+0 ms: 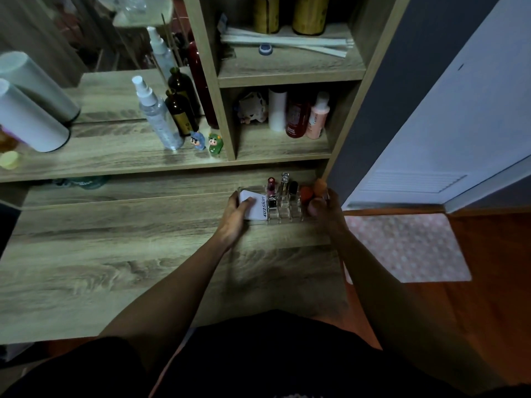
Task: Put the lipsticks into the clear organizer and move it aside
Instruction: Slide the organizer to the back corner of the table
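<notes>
a wood-grain table (115,254) fills most of the view, with a raised shelf (100,165) along its back and a cubby unit (287,79) rising at the right, next to a white louvred door (431,124). on the floor to the right lies a pink dotted mat (408,248). two bare forearms reach forward from the bottom of the frame toward the table's far right corner, where the clear organizer (283,214) sits on the table, right between the two hands. the left hand (234,218) is closed around the organizer's left end, its fingers lying over a white packet (254,206) printed "4u2skin" that stands in that end. the right hand (326,209) grips the organizer's right end, fingers curled around the side. beside the right hand's fingers, two orange makeup sponges (313,191) poke up from that end. in the middle compartments three lipsticks stand upright side by side: a pink lipstick (271,186), a silver lipstick (285,183) and a black lipstick (293,189). on the shelf behind stand a clear spray bottle (156,113), a dark brown bottle (179,113) and two small figurines (207,142); a white cylinder (28,116) lies tilted at far left.
</notes>
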